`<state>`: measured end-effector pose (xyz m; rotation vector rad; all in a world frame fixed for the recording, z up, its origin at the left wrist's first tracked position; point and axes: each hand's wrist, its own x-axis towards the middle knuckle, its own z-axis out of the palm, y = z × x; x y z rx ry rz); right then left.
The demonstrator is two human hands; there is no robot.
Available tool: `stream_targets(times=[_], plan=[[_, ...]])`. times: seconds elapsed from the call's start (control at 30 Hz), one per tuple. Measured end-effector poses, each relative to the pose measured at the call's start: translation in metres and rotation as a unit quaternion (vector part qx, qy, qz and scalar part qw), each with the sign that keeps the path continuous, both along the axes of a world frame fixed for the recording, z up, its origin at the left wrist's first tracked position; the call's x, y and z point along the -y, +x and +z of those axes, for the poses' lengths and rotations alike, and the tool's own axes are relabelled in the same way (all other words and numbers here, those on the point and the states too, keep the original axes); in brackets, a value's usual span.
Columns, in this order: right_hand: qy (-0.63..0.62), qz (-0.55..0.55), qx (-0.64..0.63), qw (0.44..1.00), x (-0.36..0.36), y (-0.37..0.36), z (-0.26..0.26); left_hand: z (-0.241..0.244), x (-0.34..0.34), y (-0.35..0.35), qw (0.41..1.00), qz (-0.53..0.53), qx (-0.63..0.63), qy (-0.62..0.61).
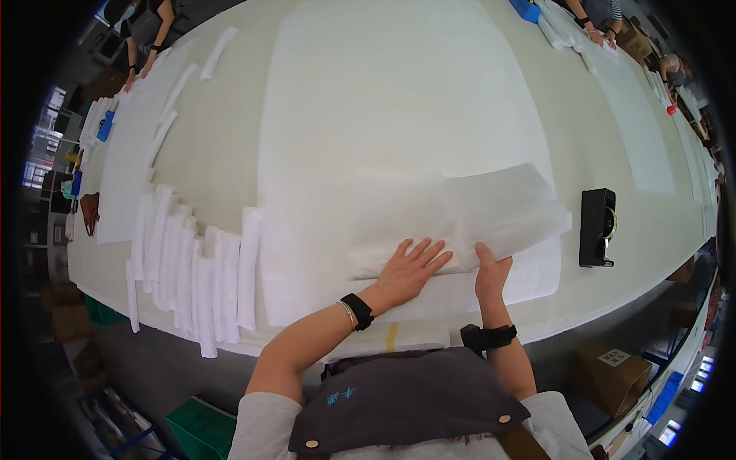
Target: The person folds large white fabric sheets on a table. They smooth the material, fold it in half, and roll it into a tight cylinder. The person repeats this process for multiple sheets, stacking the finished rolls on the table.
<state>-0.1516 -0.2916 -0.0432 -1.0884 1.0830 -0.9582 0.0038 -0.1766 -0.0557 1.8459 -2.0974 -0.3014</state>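
A broad layer of thin white sheets lies flat before me on the cream table. Across its near end a translucent white sheet is folded over, its right side lifted and creased. My left hand rests palm down on the near edge of this folded sheet, fingers spread. At the right, my right hand grips the same edge, thumb on top and the other fingers hidden beneath. Left of the layer, several rolled white sheets lie side by side, some past the table's edge.
A black tape dispenser stands on the table at right. Co-workers' hands handle white sheets at far left, and another person's hands do so at far right. A cardboard box and a green bin are below.
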Motion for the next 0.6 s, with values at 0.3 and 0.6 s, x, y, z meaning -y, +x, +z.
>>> stream_targets(times=[0.3, 0.6], plan=[[0.032, 0.018, -0.016, 0.999, -0.036, -0.034, 0.005, 0.018, -0.034, -0.003, 0.997, -0.033, -0.012, 0.066], [0.043, 0.073, -0.098, 0.992, -0.078, -0.070, 0.008, 0.025, -0.093, -0.056, 0.992, 0.072, -0.056, 0.091]])
